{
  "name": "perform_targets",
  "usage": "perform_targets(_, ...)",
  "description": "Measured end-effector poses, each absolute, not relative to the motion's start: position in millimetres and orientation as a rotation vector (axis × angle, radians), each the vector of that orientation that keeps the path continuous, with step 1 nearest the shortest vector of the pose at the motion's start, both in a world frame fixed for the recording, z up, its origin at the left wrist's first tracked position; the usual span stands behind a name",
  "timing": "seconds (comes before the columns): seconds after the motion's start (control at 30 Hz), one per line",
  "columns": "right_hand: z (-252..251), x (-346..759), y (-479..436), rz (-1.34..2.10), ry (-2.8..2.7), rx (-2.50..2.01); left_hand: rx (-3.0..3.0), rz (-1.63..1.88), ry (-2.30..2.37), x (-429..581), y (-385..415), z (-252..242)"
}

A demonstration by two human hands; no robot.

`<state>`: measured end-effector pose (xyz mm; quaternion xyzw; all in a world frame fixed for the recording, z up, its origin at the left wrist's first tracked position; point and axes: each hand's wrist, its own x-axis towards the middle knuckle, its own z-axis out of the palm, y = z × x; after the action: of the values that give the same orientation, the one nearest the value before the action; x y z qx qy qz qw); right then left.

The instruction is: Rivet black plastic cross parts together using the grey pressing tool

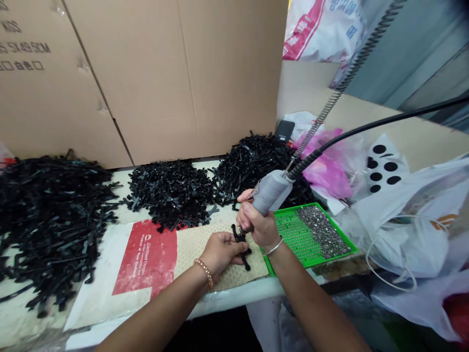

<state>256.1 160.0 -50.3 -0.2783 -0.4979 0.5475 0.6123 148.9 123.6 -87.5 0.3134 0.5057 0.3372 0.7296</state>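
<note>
We are holding a black piece (238,238) on the mat (194,252), our left grip (222,253) curled narrowly over it, while our right grip (255,226) is closing around a grey handpiece (271,193), tip near the piece.

fig.: single head-worn camera view, looking forward and down from above the person, close over the left hand (221,254) and right hand (256,225) at the workbench (234,293).
</note>
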Motion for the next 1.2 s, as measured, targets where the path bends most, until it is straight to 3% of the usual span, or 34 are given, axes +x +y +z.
perform_targets(0.3,-26.8,292.9,125.2,0.909,-0.99,-0.723,0.694,0.686,1.079,146.9,126.2,-84.7)
perform_targets(0.57,-73.0,300.5,113.0,0.951,-0.968,-0.867,0.716,0.66,1.079,144.7,126.2,-84.8)
perform_targets(1.2,-78.7,305.2,119.6,0.967,-1.021,-0.89,0.705,0.668,1.091,146.1,124.6,-83.4)
